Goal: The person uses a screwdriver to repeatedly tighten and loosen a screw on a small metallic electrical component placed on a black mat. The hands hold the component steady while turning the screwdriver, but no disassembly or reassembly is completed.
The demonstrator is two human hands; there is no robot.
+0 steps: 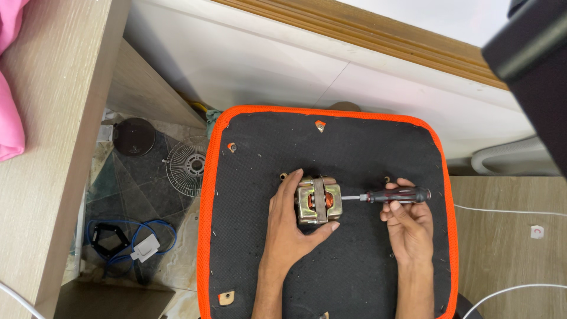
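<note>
- One black fabric-covered seat base with an orange mesh rim (205, 195) is lying upside down and serving as the work surface; every place below is given relative to it.
- One small brass-coloured electric motor with copper windings and a metal strap across its top (319, 201) is sitting near the middle of the seat base.
- The left hand (289, 227) is wrapping around the motor from its left side, fingers over the top edge and thumb pressing against the lower edge, gripping it.
- The right hand (407, 224) is closing around one screwdriver with a dark red and black handle (394, 195), just right of the motor; its metal shaft is pointing left and meeting the motor's right face.
- One round wire fan guard (186, 166) is lying on the floor just left of the seat base, with one dark round disc (133, 136) further left.
- One blue cable loop with a white tag-like piece (143, 248) is lying on the floor to the lower left.
- One light wooden bench (53, 147) is standing at far left, carrying a pink cloth (10, 118).
- Two white cables (508, 210) are running across the wooden surface to the right, beside one small white square label with a red mark (536, 231).
</note>
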